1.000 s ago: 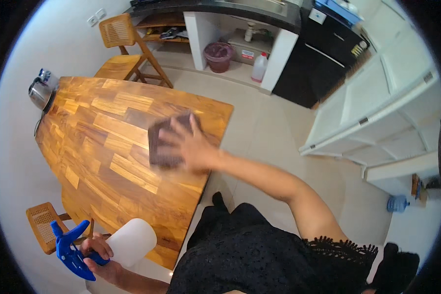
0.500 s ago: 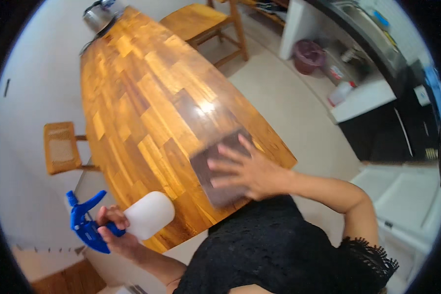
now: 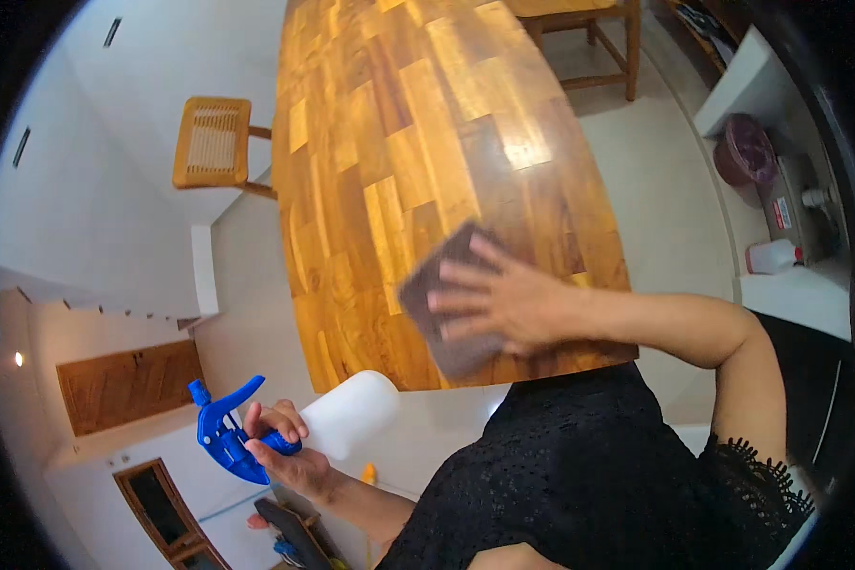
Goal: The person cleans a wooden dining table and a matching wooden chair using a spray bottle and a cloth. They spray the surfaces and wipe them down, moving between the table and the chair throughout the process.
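Note:
My left hand (image 3: pixel 299 470) is closed around the neck of a white spray bottle (image 3: pixel 351 413) with a blue trigger head (image 3: pixel 230 432). The bottle lies tipped sideways in my grip, just off the near left corner of a wooden table (image 3: pixel 399 142). On the tabletop, close to its near edge, my right hand (image 3: pixel 522 304) rests flat with fingers spread over a dark brownish-grey cloth (image 3: pixel 427 299). The cloth is slightly blurred, and my palm covers part of it.
A stool with a woven seat (image 3: pixel 214 142) stands left of the table, and a wooden chair (image 3: pixel 589 81) at the far right. Along the right side are a purple bin (image 3: pixel 746 152) and a white jug with a red cap (image 3: pixel 772 256). A wooden door (image 3: pixel 128 385) shows at left.
The view has turned, so the table and both stools or chairs sit differently in the picture. The spray bottle now appears off the table's near corner. Both hands keep their hold or contact.

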A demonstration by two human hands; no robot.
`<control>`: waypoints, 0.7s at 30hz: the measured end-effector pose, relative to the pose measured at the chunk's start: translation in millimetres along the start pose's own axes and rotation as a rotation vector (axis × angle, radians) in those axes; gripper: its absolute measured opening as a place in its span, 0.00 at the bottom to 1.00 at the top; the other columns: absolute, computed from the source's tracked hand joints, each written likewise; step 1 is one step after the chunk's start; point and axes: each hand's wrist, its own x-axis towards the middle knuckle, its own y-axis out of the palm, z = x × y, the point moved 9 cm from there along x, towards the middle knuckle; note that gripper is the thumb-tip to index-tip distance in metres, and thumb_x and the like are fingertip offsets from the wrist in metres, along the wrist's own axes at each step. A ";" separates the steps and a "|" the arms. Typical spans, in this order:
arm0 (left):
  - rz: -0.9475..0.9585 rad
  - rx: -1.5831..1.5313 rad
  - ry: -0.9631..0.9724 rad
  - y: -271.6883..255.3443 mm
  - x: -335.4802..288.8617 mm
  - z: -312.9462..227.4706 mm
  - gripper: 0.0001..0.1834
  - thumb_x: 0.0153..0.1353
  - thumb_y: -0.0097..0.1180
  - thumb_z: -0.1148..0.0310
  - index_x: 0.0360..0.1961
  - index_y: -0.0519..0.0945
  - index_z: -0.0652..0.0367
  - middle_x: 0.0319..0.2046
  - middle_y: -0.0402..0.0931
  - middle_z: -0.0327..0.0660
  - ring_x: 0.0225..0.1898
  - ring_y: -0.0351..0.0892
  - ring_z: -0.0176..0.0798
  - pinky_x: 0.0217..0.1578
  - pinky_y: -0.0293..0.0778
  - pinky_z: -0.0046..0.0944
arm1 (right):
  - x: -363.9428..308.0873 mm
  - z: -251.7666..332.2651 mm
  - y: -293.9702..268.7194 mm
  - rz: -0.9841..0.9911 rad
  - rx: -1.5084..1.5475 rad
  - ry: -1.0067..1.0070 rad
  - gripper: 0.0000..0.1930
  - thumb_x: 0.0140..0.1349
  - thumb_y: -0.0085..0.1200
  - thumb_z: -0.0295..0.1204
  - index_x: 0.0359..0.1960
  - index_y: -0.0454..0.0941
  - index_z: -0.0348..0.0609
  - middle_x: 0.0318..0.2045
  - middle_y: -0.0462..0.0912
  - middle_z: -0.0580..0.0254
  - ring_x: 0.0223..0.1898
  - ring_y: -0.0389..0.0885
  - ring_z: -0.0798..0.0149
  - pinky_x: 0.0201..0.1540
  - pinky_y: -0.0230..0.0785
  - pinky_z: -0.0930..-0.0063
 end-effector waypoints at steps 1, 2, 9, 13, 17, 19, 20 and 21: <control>-0.028 -0.014 -0.003 -12.0 -5.3 -2.9 0.26 0.65 0.41 0.49 0.49 0.74 0.61 0.16 0.55 0.31 0.18 0.55 0.27 0.26 0.55 0.29 | 6.4 2.8 5.6 0.014 0.055 -0.059 0.32 0.43 0.61 0.43 0.56 0.68 0.71 0.66 0.56 0.69 0.69 0.43 0.56 0.66 0.29 0.40; -0.066 -0.034 0.000 -24.7 -12.4 -6.4 0.26 0.65 0.43 0.49 0.49 0.74 0.62 0.16 0.55 0.31 0.19 0.54 0.27 0.26 0.55 0.29 | 15.9 4.7 4.4 0.036 0.100 -0.123 0.32 0.44 0.60 0.43 0.56 0.68 0.70 0.65 0.56 0.69 0.69 0.43 0.57 0.66 0.29 0.40; -0.260 -0.014 -0.049 -90.7 -58.3 -2.6 0.26 0.64 0.43 0.48 0.48 0.74 0.60 0.14 0.58 0.31 0.18 0.55 0.27 0.25 0.55 0.29 | 143.9 -145.3 -14.3 -0.142 -0.282 0.385 0.26 0.59 0.44 0.52 0.60 0.62 0.71 0.67 0.50 0.69 0.69 0.42 0.55 0.64 0.30 0.38; -0.337 0.033 -0.067 -108.8 -74.7 -3.3 0.25 0.64 0.45 0.49 0.48 0.74 0.61 0.15 0.58 0.31 0.19 0.55 0.28 0.25 0.55 0.28 | 238.7 -72.1 28.1 -0.016 -0.233 0.203 0.27 0.59 0.43 0.54 0.61 0.61 0.74 0.67 0.51 0.69 0.68 0.43 0.53 0.62 0.30 0.34; -0.331 0.011 -0.072 -86.6 -64.8 1.7 0.25 0.64 0.44 0.49 0.47 0.74 0.62 0.15 0.57 0.32 0.20 0.56 0.28 0.25 0.55 0.28 | 218.6 32.8 57.9 -0.064 -0.068 -0.155 0.26 0.55 0.50 0.49 0.57 0.67 0.71 0.65 0.56 0.69 0.68 0.46 0.53 0.62 0.32 0.34; -0.306 0.009 -0.063 -73.0 -58.5 1.8 0.25 0.65 0.43 0.49 0.48 0.73 0.62 0.15 0.57 0.32 0.20 0.56 0.28 0.25 0.55 0.27 | 177.4 70.1 68.6 -0.021 -0.027 -0.284 0.27 0.54 0.51 0.47 0.58 0.66 0.70 0.66 0.56 0.69 0.68 0.45 0.54 0.64 0.30 0.37; -0.296 0.008 -0.058 -66.2 -55.2 1.0 0.26 0.65 0.42 0.49 0.48 0.73 0.62 0.15 0.57 0.32 0.20 0.56 0.28 0.25 0.55 0.27 | 154.3 75.6 66.2 -0.016 0.002 -0.322 0.28 0.53 0.52 0.46 0.58 0.66 0.69 0.66 0.56 0.69 0.68 0.45 0.54 0.65 0.30 0.38; -0.282 0.015 -0.045 -55.7 -50.1 -1.1 0.26 0.66 0.40 0.49 0.48 0.73 0.62 0.15 0.56 0.32 0.20 0.56 0.28 0.25 0.54 0.28 | 124.7 76.7 59.5 -0.007 0.026 -0.354 0.28 0.52 0.53 0.45 0.59 0.66 0.69 0.66 0.56 0.69 0.68 0.45 0.54 0.65 0.29 0.40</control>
